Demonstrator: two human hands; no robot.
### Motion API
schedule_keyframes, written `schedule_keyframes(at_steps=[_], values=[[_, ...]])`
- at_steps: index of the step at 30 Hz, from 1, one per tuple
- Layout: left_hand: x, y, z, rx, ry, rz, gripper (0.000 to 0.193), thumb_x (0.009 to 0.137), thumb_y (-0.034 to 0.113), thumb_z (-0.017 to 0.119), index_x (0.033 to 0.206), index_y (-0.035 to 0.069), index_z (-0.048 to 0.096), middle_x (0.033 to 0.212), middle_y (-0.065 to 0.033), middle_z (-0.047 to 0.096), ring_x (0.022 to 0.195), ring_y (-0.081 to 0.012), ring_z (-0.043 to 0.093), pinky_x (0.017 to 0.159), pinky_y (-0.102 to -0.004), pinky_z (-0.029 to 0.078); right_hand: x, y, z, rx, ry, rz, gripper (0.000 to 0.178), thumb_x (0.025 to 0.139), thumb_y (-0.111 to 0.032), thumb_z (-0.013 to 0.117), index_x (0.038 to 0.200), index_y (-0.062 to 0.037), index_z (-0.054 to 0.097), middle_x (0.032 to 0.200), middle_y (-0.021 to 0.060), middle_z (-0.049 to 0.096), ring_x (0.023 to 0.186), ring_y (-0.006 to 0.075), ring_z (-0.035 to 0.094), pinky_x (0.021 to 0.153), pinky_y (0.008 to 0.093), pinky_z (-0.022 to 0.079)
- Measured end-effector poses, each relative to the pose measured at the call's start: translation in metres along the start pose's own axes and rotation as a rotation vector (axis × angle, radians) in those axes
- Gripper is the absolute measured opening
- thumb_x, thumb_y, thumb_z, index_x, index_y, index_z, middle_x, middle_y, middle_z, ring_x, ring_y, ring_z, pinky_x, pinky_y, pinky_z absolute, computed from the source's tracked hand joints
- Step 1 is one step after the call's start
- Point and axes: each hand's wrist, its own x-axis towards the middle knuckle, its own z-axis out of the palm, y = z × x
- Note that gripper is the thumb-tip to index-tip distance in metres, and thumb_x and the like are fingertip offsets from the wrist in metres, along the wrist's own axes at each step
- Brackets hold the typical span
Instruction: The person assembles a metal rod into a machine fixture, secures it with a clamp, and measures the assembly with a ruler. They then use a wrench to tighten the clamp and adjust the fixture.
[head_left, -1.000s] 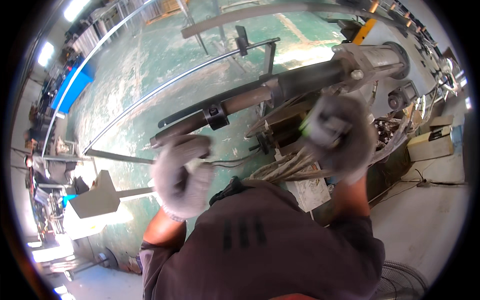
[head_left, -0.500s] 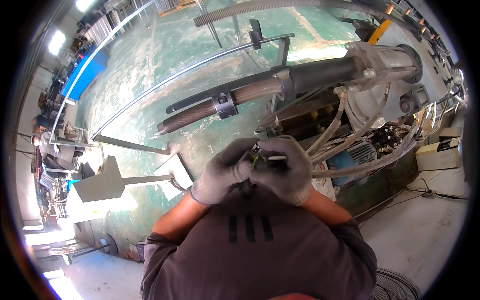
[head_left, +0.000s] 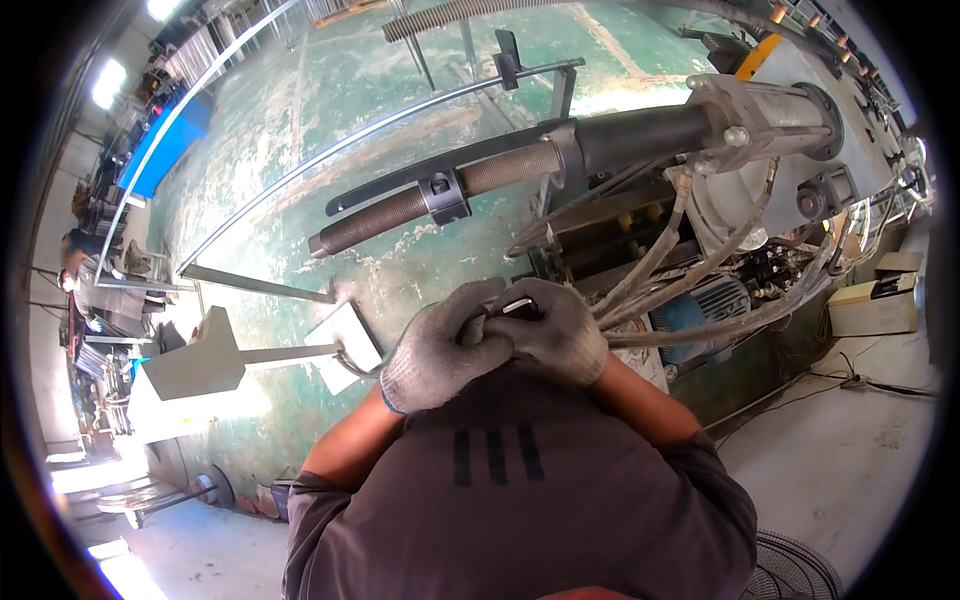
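Holding a small dark object with bright silvery edge (head_left: 518,305) before the grey-brown fabric shirt (head_left: 500,500), in curled fingers of grey knit-gloved right hand (head_left: 562,335), with matching-gloved left hand (head_left: 443,347) curled alongside, contents indiscernible, having just covered a green part, suggesting closer handling.

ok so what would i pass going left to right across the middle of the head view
Grey box → white panel → left grip → right grip → blue motor → cream box
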Motion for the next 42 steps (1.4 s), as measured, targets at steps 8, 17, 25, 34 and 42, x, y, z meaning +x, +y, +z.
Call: schedule_keyframes(at_steps=[8,17,25,34,42], values=[[-0.011,-0.015,-0.035,0.264,0.18,-0.094,0.022,0.091,0.012,0.079,0.109,0.0,0.076,0.075,-0.0056,0.066,0.07,-0.0133,0.064,0.066,-0.0341,0.053,0.003,0.011,-0.073,0.086,0.444,-0.035,0.017,0.105,-0.01,0.06,0.089,-0.0064,0.063,0.07,-0.0024,0.052,0.058,0.0106,0.047,0.053,0.0305,0.036],[-0.048,-0.029,-0.091,0.266,0.311,-0.113,0.012,0.099,0.007,0.076,0.09,-0.002,0.075,0.075,-0.0115,0.066,0.066,-0.0187,0.063,0.065,-0.0372,0.051,0.017,-0.01,-0.071,0.947,0.592,0.145,0.039,0.116,-0.024,0.053,0.08,-0.0094,0.053,0.062,-0.0024,0.043,0.051,0.0068,0.032,0.05,0.0276,0.025],[-0.076,-0.03,-0.128,0.209,0.397,-0.297,0.021,0.106,0.016,0.072,0.094,-0.002,0.073,0.071,0.0006,0.057,0.065,-0.0076,0.052,0.059,-0.0299,0.043,0.032,0.003,-0.039,1.098,0.385,0.082,0.022,0.11,-0.021,0.067,0.098,-0.0026,0.071,0.075,0.0016,0.06,0.054,0.0092,0.043,0.052,0.0286,0.032],[-0.092,-0.024,-0.151,0.268,0.501,-0.296,0.018,0.103,0.012,0.075,0.093,-0.003,0.074,0.072,-0.0028,0.061,0.065,-0.0106,0.055,0.06,-0.0316,0.044,0.049,-0.015,-0.017,1.091,0.453,0.27,0.019,0.104,-0.02,0.077,0.104,-0.0019,0.073,0.082,0.0027,0.068,0.058,0.0099,0.053,0.051,0.0264,0.034],[-0.089,-0.024,-0.156,0.274,0.504,-0.25,0.019,0.103,0.011,0.075,0.091,-0.004,0.073,0.073,-0.0037,0.06,0.066,-0.0113,0.054,0.061,-0.0327,0.044,0.062,-0.023,-0.009,0.999,0.613,0.324,0.02,0.099,-0.023,0.082,0.096,-0.0064,0.072,0.077,-0.0016,0.063,0.06,0.0085,0.055,0.053,0.0249,0.037]])
